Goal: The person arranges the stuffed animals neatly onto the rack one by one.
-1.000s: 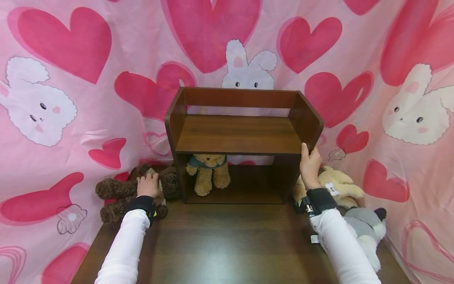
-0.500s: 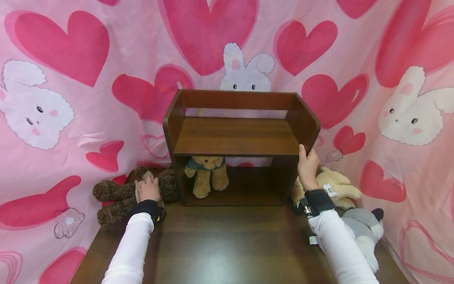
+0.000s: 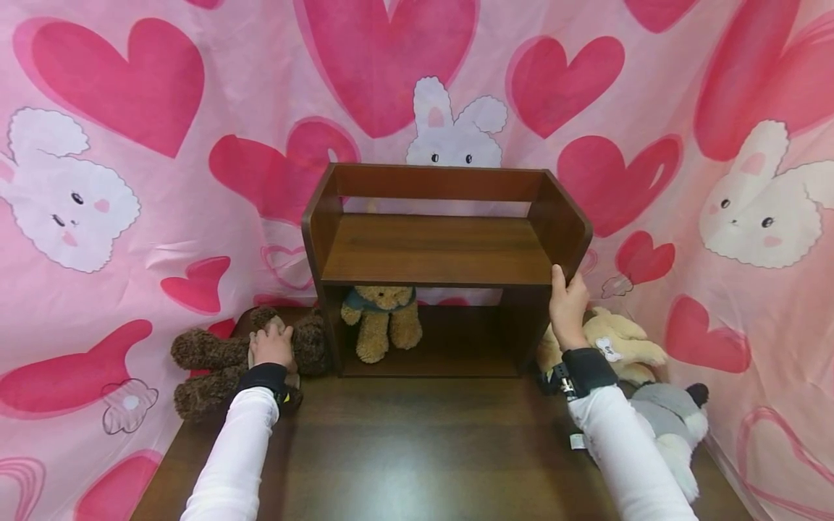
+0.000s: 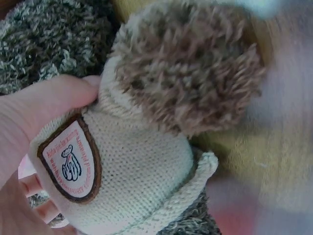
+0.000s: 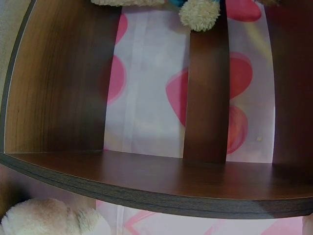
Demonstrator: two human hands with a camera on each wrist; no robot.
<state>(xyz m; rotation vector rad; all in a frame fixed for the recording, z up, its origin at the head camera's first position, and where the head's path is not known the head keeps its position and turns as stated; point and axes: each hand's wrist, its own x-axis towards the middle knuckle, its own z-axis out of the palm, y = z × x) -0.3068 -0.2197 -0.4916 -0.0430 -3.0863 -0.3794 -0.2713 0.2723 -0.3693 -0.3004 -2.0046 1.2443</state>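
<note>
My left hand [image 3: 272, 346] grips a dark brown teddy bear [image 3: 202, 351] lying on its back or side left of the shelf, legs pointing left. In the left wrist view, thumb and fingers [image 4: 34, 188] curl round its cream knitted sweater [image 4: 132, 166], which bears a shield-shaped patch [image 4: 71, 164]. A shaggy brown paw [image 4: 188, 68] covers part of it. My right hand [image 3: 568, 307] holds the right side panel of a brown wooden shelf [image 3: 436, 250], thumb on the front edge. Inside the lower compartment, at left, sits a tan teddy bear [image 3: 381, 322] in a blue scarf or top, its head partly hidden.
Right of the shelf lie a cream plush dog [image 3: 622, 340] with a bone-shaped tag and a grey-and-white plush [image 3: 664, 420], both partly behind the right arm. The wooden table [image 3: 404, 449] extends in front. A pink heart-printed cloth [image 3: 260, 72] hangs behind and at both sides.
The brown bear has shifted slightly left and toward me under my left hand, its legs a little further apart. The right hand keeps its hold on the shelf. The head view wavers slightly.
</note>
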